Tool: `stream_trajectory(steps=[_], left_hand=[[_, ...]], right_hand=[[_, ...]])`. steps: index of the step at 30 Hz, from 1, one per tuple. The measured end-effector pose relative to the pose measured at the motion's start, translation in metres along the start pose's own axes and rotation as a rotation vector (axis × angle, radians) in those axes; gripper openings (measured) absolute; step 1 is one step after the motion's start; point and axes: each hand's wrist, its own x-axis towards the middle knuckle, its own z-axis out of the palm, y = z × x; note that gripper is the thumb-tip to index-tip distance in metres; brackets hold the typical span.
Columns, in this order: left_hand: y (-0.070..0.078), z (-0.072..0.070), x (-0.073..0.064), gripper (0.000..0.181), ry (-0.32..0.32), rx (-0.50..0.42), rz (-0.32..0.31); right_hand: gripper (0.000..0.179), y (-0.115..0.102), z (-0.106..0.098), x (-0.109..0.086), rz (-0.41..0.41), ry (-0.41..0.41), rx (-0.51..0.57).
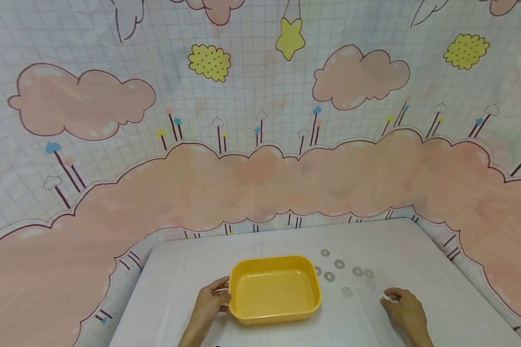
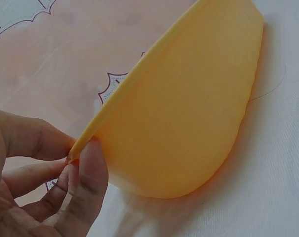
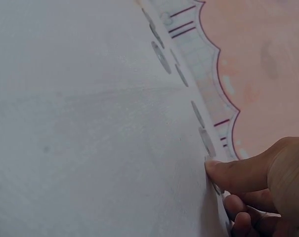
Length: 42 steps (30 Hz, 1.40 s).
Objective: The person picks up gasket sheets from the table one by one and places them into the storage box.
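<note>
The left hand (image 1: 210, 299) pinches the rim of a yellow tray (image 1: 279, 319) at nine o'clock. The right hand (image 1: 404, 311) curls beside a small pale piece (image 1: 382, 297); I cannot tell whether it's clamped. Toward its ten o'clock, flat grey rings (image 1: 354, 272) dot the white surface (image 1: 186, 260); patterned cloth (image 1: 260, 183) hangs at twelve.

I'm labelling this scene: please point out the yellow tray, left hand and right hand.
Yellow tray (image 1: 275, 295), head view: bare inside bottom.
Left hand (image 1: 210, 299), head view: back of the hand.
Right hand (image 1: 405, 309), head view: back of the hand.
</note>
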Motion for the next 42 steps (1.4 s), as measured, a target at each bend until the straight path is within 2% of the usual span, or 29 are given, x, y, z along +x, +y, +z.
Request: stream_trajectory(steps=[7,14,26,33,42], left_hand=[[0.001,0.001,-0.002,0.059,0.006,0.005,0.005],[0.002,0.002,-0.001,0.059,0.015,0.005,-0.001],[0.006,0.005,-0.003,0.058,0.022,0.016,-0.009],[0.006,0.004,-0.003,0.058,0.013,0.000,-0.008],[0.009,0.003,-0.001,0.056,0.021,0.005,-0.016]], right_hand=[[0.044,0.001,0.002,-0.001,-0.019,0.056,-0.007],[0.041,0.000,0.003,-0.004,-0.031,0.069,0.048],[0.029,0.001,0.005,0.001,-0.006,0.220,0.091],[0.034,-0.010,0.002,-0.002,0.010,0.164,0.221],[0.039,-0.042,-0.010,-0.006,-0.017,0.089,0.348]])
